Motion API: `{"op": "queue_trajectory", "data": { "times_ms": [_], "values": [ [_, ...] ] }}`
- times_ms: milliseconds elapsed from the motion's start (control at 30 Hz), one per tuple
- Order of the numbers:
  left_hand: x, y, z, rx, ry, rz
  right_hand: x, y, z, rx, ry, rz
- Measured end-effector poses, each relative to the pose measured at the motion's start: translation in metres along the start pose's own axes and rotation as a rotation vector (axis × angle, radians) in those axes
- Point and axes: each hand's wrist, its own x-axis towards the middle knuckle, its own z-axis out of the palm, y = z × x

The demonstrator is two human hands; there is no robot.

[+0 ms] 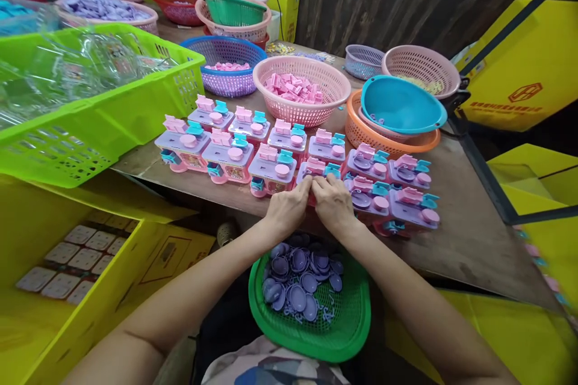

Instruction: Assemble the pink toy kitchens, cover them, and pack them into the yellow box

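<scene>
my left hand point(289, 207) and my right hand point(333, 203) meet, fingertips together, over one toy kitchen set point(318, 169) at the near edge of the tabletop point(469, 234). the fingers of both are curled down onto its front and cover most of it, so only its lilac top, pink block and teal piece show above my knuckles. i cannot tell whether either hand is pinching a small part or just pressing on the toy.

that set stands in the front row of two rows of matching toys point(235, 156), packed side by side and touching. the ones to my right point(397, 192) carry purple dishes on top.

in my lap, just below my wrists, sits a green basket point(347, 337) holding purple toy pans point(298, 280). behind the rows is a pink basket point(334, 81) of pink pieces point(293, 87), a blue-rimmed purple basket point(226, 51) beside it, and a teal bowl point(401, 105) nested in an orange basket point(388, 144).

at my left a lime green crate point(99, 120) holds clear plastic shells. lower left, a yellow carton point(27, 313) holds packed white trays point(67, 264). the yellow box point(533, 60) at the right bears a red hexagon logo with a line of red print beneath it, too small to read.
</scene>
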Motion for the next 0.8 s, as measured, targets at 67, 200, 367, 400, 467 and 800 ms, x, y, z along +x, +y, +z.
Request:
{"op": "queue_trajectory", "data": {
  "times_ms": [67,200,367,400,467,800],
  "values": [
    [-0.003,-0.004,-0.001,-0.018,0.018,0.071,-0.013,-0.002,-0.008,0.041,0.022,-0.013],
    [-0.030,-0.009,0.010,-0.184,0.109,0.290,-0.079,-0.012,-0.009,0.222,-0.121,0.048],
    [-0.069,0.018,0.057,-0.147,-0.339,0.449,-0.163,-0.035,0.027,0.227,-0.883,0.124],
    [-0.069,0.023,0.067,-0.128,-0.456,0.438,-0.172,-0.040,0.036,0.215,-0.913,0.134],
    [-0.062,0.032,0.087,-0.101,-0.617,0.398,-0.180,-0.047,0.051,0.202,-0.915,0.157],
    [-0.029,0.023,0.129,-0.098,-0.840,0.250,-0.179,-0.047,0.073,0.213,-0.992,0.165]
  ]
}}
